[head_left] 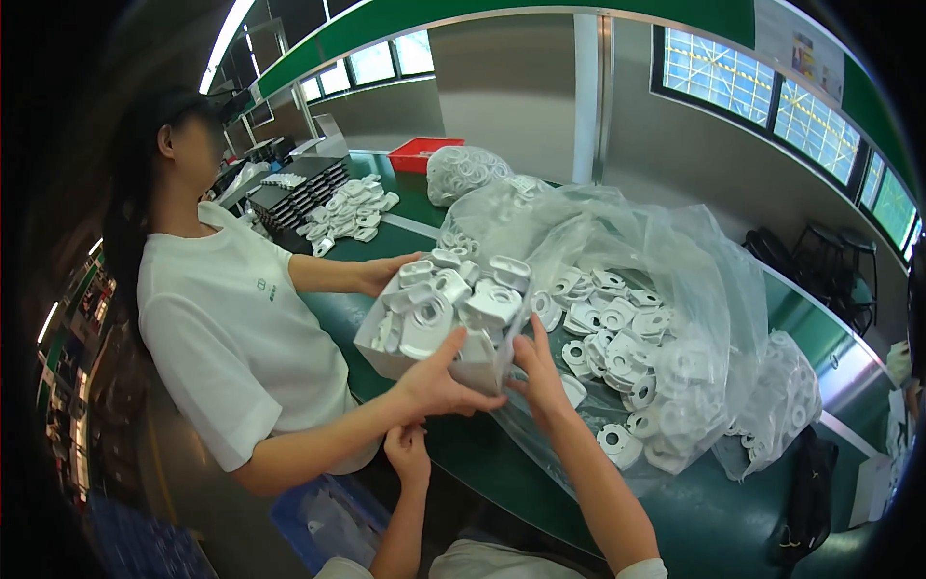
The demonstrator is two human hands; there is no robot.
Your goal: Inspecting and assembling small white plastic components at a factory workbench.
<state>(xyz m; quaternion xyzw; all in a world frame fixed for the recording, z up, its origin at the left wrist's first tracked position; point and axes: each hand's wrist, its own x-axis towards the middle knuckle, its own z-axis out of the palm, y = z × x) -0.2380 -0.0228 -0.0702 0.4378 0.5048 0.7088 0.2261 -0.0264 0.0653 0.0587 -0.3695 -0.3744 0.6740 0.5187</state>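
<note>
A white open-topped box [463,372] full of white plastic ring-shaped parts [429,323] is held up over the table's near edge. My right hand [540,372] grips its right side. A co-worker on the left also holds the box, one hand [386,274] at its far left corner and the other hand [444,381] at its near side. My left hand [408,454] is below the co-worker's forearm, apart from the box. Its fingers are curled together, and whatever is in them, if anything, cannot be made out.
Loose white parts [612,333] lie on and in a large clear plastic bag [714,280] on the green table [463,454]. Behind stand stacked dark trays [299,198], a red bin [420,152] and a filled bag [468,174]. A blue crate [323,521] stands below; a black bag [808,492] lies right.
</note>
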